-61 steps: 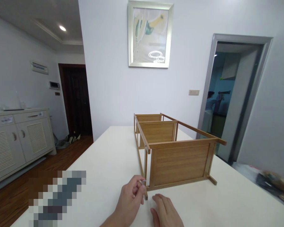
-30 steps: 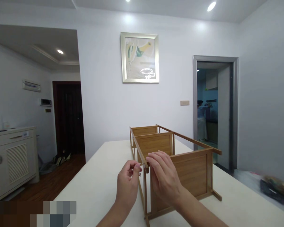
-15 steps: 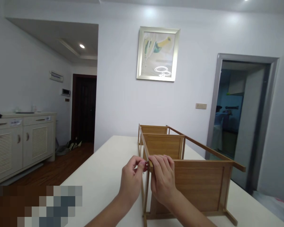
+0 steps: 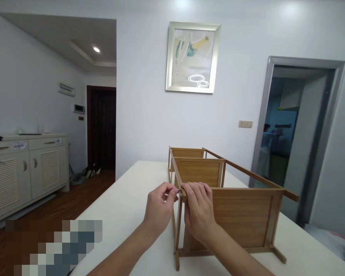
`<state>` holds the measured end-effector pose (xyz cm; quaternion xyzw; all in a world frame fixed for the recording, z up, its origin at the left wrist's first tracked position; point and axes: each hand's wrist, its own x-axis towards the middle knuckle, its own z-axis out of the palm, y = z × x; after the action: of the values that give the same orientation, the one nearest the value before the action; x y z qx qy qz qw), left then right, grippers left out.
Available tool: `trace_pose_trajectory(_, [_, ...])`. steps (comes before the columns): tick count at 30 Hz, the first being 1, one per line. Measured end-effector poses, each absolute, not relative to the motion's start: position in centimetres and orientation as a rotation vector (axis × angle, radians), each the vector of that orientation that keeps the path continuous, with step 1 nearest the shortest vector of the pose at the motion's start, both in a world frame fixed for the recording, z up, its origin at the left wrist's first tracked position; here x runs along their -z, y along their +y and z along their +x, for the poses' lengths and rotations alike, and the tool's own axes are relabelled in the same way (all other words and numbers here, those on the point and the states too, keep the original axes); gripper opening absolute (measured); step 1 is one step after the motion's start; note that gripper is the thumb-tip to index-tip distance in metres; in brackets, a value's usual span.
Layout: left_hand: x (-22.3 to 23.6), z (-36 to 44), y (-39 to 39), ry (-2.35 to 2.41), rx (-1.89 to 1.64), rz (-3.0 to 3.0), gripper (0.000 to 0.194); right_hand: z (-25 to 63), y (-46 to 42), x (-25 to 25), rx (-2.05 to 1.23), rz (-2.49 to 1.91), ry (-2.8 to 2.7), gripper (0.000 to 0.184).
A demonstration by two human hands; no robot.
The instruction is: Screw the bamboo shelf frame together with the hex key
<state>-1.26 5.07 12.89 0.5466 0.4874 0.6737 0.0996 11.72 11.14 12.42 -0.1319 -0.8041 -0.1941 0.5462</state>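
Note:
A brown wooden shelf rack (image 4: 241,218) lies on its side on the white table (image 4: 126,191), its length running away from me. My left hand (image 4: 160,205) is closed in a pinch at the outer left side of the rack's upper left rail. Between thumb and forefinger shows the tip of a small screw-like metal piece (image 4: 178,191), which points at the rail; the fingers hide most of it. My right hand (image 4: 199,207) is wrapped over the near end of that same rail, fingers on top, where it meets the nearest shelf panel.
A white louvred cabinet (image 4: 47,165) stands along the left wall. Shoes (image 4: 90,172) lie near the dark door (image 4: 103,126). At right, a person (image 4: 267,145) is visible through the doorway. A framed picture (image 4: 192,57) hangs ahead. A pale bag-like bundle (image 4: 330,237) sits at lower right.
The view has tipped slightly downward. My left fingers have shifted a little, and the metal piece now meets the rail more squarely. My right hand keeps its grip on the rail.

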Motion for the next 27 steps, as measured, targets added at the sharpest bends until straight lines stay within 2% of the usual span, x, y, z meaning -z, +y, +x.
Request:
trace_pose_trajectory(11, [-12.2,-2.4,5.3,1.444,-2.161,2.124,0.014,11.7,11.1,-12.5,0.451,-0.302,-1.909,0.042])
trace_pose_trajectory(22, [-12.4,-2.5,5.5,1.459,-2.263,2.108,0.012,11.7,11.1,-12.5,0.445,-0.297,-1.912,0.040])
trace_pose_trajectory(27, [-12.4,-2.1,5.3,1.518,-2.136,1.921,0.014,11.7,11.2,-12.4,0.464,-0.291,-1.890,0.039])
